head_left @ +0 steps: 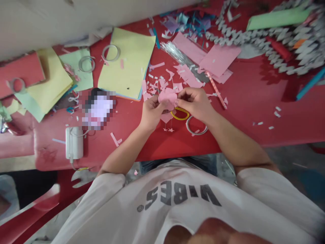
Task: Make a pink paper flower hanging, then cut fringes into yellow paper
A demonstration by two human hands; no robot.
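Note:
Over the red table (254, 101) both my hands meet on a small pink paper piece (167, 99). My left hand (151, 113) is closed round its left side, and my right hand (195, 103) pinches its right edge with thumb and fingers. Thin stems with tiny pink stars (169, 128) hang below the paper. Under my right hand lie a yellow ring (180, 115) and a clear tape roll (196, 128). Pink paper scraps (165, 81) are strewn just beyond my hands.
Yellow and green paper sheets (127, 62) lie at back left with tape rolls (111, 52). Pink sheets (218, 59), a pink pencil (215, 89) and a chain of folded grey paper (254, 37) sit at back right. A white charger (74, 142) lies near the front-left edge.

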